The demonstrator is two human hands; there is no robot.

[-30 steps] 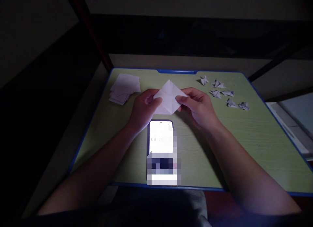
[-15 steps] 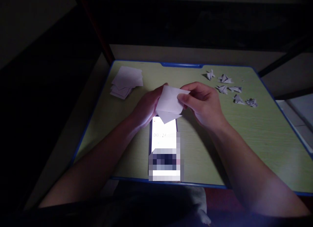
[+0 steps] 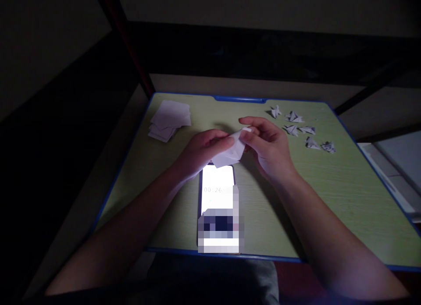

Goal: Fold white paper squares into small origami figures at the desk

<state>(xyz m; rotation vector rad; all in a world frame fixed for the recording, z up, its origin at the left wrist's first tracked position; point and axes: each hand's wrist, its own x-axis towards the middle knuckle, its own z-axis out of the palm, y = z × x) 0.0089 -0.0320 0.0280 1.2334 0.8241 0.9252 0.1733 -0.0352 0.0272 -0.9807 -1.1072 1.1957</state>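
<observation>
A small sheet of white paper (image 3: pixel 229 157), partly folded, is held above the table between both hands. My left hand (image 3: pixel 205 149) grips its left side, with the thumb laid across the front. At the upper right corner, my right hand (image 3: pixel 268 145) pinches the paper between thumb and fingers; its index finger sticks out past the edge. Fingers behind the sheet are hidden. Just below the paper lies a lit phone (image 3: pixel 217 178) showing a timer, its lower part blurred out.
A stack of white paper sheets (image 3: pixel 171 114) lies at the table's far left. Several small folded paper pieces (image 3: pixel 291 129) sit at the far right. The green table (image 3: pixel 329 200) has a blue rim. White flat objects (image 3: pixel 394 164) are beyond its right edge.
My left thumb has come over the front of the paper, and the sheet is now bent narrower and tilted. The view has shifted, so the table appears slightly lower.
</observation>
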